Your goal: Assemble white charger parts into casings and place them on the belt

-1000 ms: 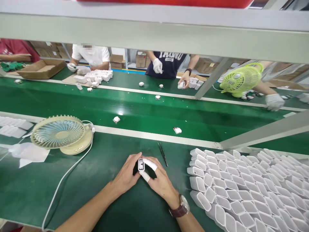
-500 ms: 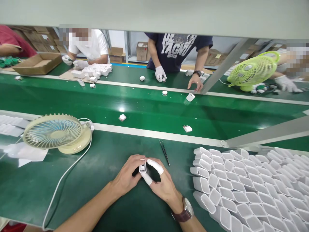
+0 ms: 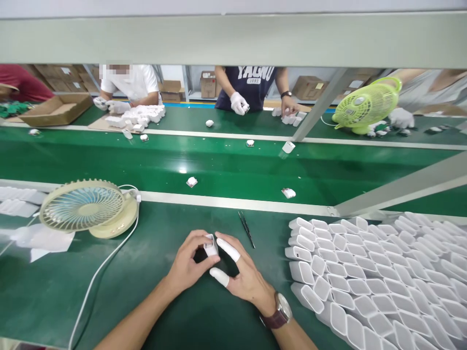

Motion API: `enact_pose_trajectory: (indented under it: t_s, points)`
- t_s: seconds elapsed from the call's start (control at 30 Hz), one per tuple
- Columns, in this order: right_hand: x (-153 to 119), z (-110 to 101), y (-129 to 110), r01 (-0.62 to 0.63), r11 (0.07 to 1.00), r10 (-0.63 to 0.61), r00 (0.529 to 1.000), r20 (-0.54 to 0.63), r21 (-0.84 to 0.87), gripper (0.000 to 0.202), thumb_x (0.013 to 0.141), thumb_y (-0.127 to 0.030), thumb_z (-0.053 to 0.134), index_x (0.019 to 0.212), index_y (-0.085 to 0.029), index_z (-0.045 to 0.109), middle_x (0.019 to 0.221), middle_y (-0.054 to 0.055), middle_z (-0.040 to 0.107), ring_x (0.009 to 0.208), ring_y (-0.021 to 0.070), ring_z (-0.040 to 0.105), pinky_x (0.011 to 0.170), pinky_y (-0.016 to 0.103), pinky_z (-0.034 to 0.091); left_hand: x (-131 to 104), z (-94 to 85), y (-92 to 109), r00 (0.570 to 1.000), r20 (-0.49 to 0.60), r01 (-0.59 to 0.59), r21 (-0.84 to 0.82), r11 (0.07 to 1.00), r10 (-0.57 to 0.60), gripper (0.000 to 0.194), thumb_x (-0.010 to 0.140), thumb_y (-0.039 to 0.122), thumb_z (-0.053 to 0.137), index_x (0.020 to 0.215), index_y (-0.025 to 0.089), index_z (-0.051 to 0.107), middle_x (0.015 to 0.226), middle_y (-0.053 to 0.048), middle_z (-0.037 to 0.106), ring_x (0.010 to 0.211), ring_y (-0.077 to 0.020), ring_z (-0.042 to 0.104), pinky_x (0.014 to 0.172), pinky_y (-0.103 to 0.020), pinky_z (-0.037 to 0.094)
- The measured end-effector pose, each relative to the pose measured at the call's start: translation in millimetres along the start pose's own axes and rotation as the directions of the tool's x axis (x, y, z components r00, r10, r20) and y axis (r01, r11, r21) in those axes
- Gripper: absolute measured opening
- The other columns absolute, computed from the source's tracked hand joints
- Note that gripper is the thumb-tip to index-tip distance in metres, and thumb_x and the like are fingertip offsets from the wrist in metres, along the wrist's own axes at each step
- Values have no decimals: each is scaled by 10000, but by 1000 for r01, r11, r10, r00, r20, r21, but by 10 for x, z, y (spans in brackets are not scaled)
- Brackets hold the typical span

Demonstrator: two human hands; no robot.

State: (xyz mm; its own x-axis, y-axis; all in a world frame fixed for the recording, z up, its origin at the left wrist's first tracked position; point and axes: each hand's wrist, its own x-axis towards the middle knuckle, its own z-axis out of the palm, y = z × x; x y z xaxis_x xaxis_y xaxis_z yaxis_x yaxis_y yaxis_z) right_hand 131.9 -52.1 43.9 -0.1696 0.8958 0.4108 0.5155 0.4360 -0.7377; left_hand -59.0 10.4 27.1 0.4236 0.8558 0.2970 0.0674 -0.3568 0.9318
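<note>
A small white charger housing is pinched between both my hands just above the green mat. My left hand grips it with thumb and fingers from the left. My right hand touches it from the right with the index finger; its thumb and index finger wear white finger cots, and a brown-strapped watch is on that wrist. Black tweezers lie on the mat just beyond my right hand.
A big stack of empty white housings fills the right side. A cream desk fan with a white cable stands at left. Small white parts ride the green conveyor. Across it, several gloved people work beside a green fan.
My left hand has turned the housing and taken it more fully; my right thumb has come off it and now sits lower. The parts on the conveyor have drifted right.
</note>
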Motion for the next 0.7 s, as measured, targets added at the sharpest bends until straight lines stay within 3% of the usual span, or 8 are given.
enact_pose_trajectory:
  t_s: [0.1,0.23,0.4,0.6,0.7]
  points:
    - [20,33,0,35,999,-36,999,-32,-18,613,989,-193,596,1556,-285,380,1441,124,611,1361,251,576,1107,464,548,37,30,40,981,-21,179,-275,945,-192,311,872,397,808,1100,225,686,1254,-97,641,969,-203,710,869,-348,612]
    - [-11,87,-1,-15,999,11,993,-116,-34,581,994,-164,556,1538,-294,399,1320,110,677,1222,241,670,1043,439,591,60,67,86,939,83,332,-479,813,-335,373,865,425,811,1152,225,681,1122,-62,731,899,-213,754,824,-346,628]
    - [-62,114,-3,-96,995,89,980,-179,-30,522,997,-202,553,1502,-264,440,1215,104,703,1105,233,713,1000,418,612,33,111,69,902,110,407,-539,738,-417,579,754,325,912,1257,230,641,1183,-72,748,1035,-254,762,906,-370,620]
    - [-49,117,34,-64,997,58,984,-169,-33,358,1012,-214,550,1369,-240,556,1115,91,703,1019,211,710,915,371,626,12,130,16,866,94,465,-510,723,-491,597,757,377,896,1264,180,651,1013,-62,767,811,-211,771,782,-346,631]
    - [-31,130,35,-52,998,45,981,-191,-32,332,1014,-213,556,1344,-243,569,1052,69,698,957,196,705,871,346,624,26,123,51,857,108,482,-511,712,-503,589,756,420,889,1240,168,666,993,-76,788,875,-246,780,824,-372,631]
